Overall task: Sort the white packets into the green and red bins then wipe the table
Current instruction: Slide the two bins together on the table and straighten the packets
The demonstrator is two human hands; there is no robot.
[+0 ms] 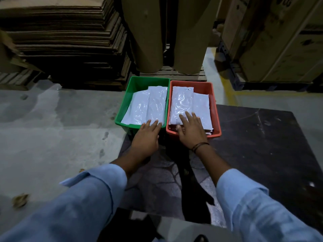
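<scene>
A green bin (138,84) and a red bin (214,102) stand side by side at the far edge of a dark table (262,145). Both hold flat white packets: a pile in the green bin (146,105) and a stack in the red bin (187,102). My left hand (146,137) lies flat over the green bin's near rim, straight fingers touching its packets. My right hand (190,130) rests with spread fingers on the red bin's stack. Neither hand grips anything.
A tall stack of flattened cardboard (66,41) and two big brown paper rolls (167,32) on a pallet stand behind the bins. Cartons (279,41) stand at the back right. Grey concrete floor (52,128) lies to the left of the table.
</scene>
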